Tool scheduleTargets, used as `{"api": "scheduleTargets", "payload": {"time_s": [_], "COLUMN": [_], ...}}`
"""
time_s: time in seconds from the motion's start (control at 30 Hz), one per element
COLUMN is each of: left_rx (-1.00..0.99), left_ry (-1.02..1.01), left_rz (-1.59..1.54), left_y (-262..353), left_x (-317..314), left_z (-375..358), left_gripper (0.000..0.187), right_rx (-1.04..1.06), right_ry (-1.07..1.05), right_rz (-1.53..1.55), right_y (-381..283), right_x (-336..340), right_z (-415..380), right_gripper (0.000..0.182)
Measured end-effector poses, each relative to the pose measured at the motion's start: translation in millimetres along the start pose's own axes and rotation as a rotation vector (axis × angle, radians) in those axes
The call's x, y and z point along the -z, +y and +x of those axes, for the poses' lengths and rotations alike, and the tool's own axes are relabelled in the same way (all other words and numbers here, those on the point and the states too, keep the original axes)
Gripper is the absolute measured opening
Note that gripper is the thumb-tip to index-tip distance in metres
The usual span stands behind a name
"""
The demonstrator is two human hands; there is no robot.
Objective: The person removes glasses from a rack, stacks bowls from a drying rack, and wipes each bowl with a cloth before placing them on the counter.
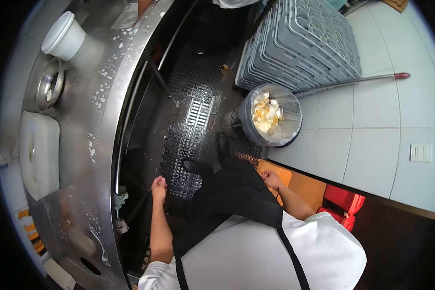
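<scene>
My left hand (159, 187) hangs by the front edge of the steel counter (112, 108), its fingers curled in, and nothing shows in it. On my other side, my right hand (271, 180) is loosely closed near an orange-brown panel (282, 175), also with nothing visible in it. Ahead of the right hand stands a round bin (249, 118) lined with a clear bag, holding yellow and white food waste (267, 115). My feet, in black shoes (198, 167), are on the wet, textured floor.
A metal drain grate (199, 113) lies ahead. Grey dish racks (299, 46) are stacked behind the bin, beside a long handle (353, 80). The counter holds a white bucket (65, 38), a metal bowl (53, 87) and a white tub (46, 154). Another person's arm (143, 7) reaches over its far end.
</scene>
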State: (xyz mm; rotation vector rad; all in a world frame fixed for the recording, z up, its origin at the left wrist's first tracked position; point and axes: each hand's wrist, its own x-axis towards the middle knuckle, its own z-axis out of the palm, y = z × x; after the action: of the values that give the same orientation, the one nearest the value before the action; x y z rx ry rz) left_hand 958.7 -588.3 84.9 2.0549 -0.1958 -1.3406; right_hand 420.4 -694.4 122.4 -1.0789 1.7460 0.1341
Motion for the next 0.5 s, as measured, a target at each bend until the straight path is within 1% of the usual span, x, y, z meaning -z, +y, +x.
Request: {"api": "scheduleTargets", "payload": {"time_s": [0.1,0.13,0.17,0.23,0.3,0.37,0.43,0.5], "left_rx": [-0.03,-0.041,-0.026,0.006,0.027,0.143,0.266,0.357], "left_ry": [0.005,0.014,0.013,0.016,-0.006,-0.006,-0.003,0.035], "left_rz": [-0.007,-0.018,-0.052,-0.118,-0.071,0.015,0.154,0.273], "left_y": [9.8,11.7,5.5,-32.2,-84.8,-121.4,-160.3,-166.5], "left_x": [-1.1,-3.4,-5.3,-6.0,-3.9,-6.4,-7.8,-19.9], "left_z": [-13.8,-18.9,-24.8,-38.0,-49.0,-79.9,-106.1,-144.2], "left_gripper": [0.034,0.033,0.033,0.031,0.024,0.019,0.017,0.019], "right_rx": [0.002,0.0,0.001,0.027,0.072,0.12,0.304,0.367], "right_ry": [-0.041,-0.069,-0.099,-0.105,-0.048,-0.044,0.034,0.063], "right_rz": [-0.05,0.071,0.193,0.137,-0.221,0.0,-0.028,0.071], "right_y": [20.4,38.5,81.4,97.4,52.3,22.6,26.9,23.1], "right_x": [-6.0,-9.0,-18.7,-21.8,-5.3,9.1,14.0,25.9], "right_z": [-24.5,-17.0,9.2,21.4,12.9,8.1,32.7,36.7], "right_gripper": [0.023,0.025,0.026,0.029,0.03,0.032,0.031,0.03]}}
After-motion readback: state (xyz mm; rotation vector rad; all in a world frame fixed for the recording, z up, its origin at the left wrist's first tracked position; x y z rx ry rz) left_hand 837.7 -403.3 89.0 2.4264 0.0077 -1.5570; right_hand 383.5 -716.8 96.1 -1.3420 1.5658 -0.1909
